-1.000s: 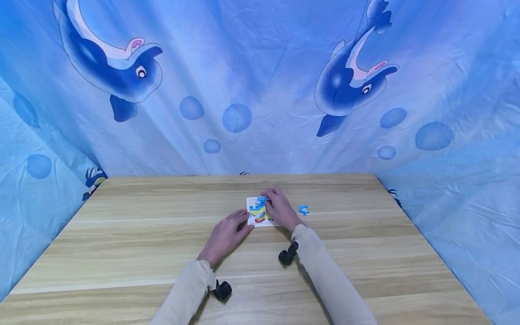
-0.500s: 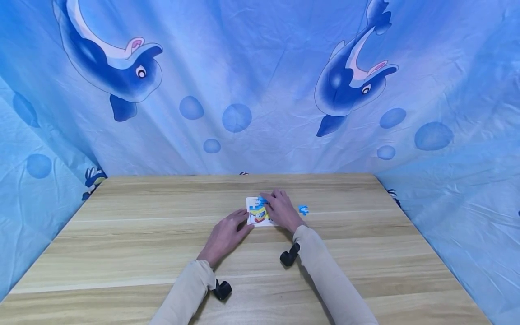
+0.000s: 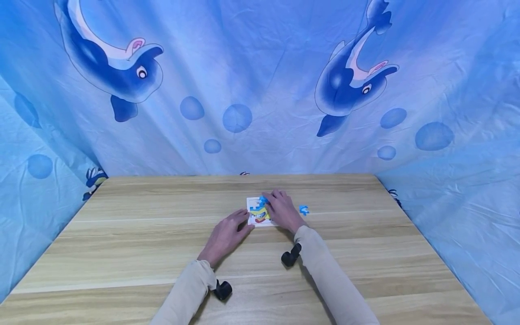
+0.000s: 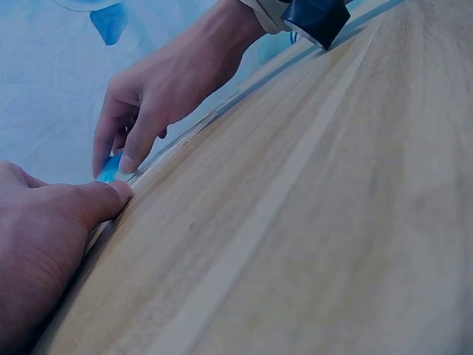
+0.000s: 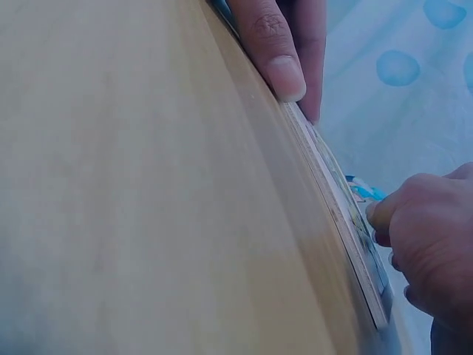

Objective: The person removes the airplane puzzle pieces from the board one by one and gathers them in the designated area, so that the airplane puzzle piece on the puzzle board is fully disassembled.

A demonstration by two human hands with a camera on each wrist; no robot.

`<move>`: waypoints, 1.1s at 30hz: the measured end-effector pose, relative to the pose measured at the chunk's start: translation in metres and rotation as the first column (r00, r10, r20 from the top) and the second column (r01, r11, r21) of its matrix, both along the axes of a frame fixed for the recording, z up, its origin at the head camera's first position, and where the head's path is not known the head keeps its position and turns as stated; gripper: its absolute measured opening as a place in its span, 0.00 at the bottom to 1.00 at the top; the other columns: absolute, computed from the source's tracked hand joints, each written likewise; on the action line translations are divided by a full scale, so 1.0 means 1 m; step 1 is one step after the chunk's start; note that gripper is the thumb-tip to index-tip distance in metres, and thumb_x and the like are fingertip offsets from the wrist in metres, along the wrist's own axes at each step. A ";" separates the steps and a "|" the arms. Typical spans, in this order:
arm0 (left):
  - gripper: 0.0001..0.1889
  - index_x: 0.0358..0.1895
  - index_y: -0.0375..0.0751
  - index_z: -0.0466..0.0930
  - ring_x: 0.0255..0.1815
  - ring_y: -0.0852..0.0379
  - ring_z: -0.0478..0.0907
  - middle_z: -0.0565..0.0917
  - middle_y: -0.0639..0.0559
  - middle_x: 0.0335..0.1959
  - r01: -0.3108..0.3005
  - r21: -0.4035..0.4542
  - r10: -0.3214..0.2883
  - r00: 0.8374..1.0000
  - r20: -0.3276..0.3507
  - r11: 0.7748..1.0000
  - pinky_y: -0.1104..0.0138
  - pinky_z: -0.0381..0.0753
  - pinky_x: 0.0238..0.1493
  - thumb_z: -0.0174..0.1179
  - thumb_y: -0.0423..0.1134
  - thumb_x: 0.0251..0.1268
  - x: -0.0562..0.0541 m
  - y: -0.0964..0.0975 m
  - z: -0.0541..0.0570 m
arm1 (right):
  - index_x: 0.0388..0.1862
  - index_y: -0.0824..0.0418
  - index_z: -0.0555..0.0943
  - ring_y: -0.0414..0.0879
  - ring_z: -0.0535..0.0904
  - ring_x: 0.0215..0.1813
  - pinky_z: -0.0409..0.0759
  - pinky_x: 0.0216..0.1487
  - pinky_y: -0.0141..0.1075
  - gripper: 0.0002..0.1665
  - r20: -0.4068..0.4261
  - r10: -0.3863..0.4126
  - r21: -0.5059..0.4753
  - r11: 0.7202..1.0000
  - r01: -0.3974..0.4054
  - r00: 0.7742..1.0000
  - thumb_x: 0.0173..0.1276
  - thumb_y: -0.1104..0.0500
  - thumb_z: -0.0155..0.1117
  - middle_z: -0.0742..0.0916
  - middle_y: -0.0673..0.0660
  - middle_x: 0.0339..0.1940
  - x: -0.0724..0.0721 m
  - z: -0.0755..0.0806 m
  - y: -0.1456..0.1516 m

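A small jigsaw puzzle board with a white border lies on the wooden table, a yellow, red and blue picture partly filling it. My left hand holds its near left corner, fingers along the left side and thumb at the near edge. Over the upper part of the board, my right hand pinches a light blue puzzle piece between thumb and index finger. The right wrist view shows the board's edge side-on, with the left thumb against its corner. My right palm covers the board's right part.
Another light blue puzzle piece lies on the table just right of my right hand. A blue curtain printed with dolphins hangs behind the table and along both sides.
My right hand has shifted slightly toward me and right, with its fingers bunched closer over the blue piece. The left hand and the board stay where they were.
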State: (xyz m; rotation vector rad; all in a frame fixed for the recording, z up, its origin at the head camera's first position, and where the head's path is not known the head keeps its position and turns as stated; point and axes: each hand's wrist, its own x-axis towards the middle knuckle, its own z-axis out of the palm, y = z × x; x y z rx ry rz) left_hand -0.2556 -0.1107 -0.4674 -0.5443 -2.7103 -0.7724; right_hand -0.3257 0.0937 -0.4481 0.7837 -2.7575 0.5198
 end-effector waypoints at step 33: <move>0.26 0.62 0.44 0.77 0.67 0.48 0.69 0.74 0.47 0.65 -0.019 0.004 0.019 0.999 0.036 1.000 0.53 0.69 0.65 0.58 0.55 0.66 -0.001 0.001 -0.001 | 0.66 0.66 0.72 0.59 0.70 0.54 0.72 0.54 0.51 0.26 0.000 -0.066 -0.188 0.980 0.065 0.998 0.71 0.61 0.58 0.80 0.61 0.48 0.017 0.000 0.119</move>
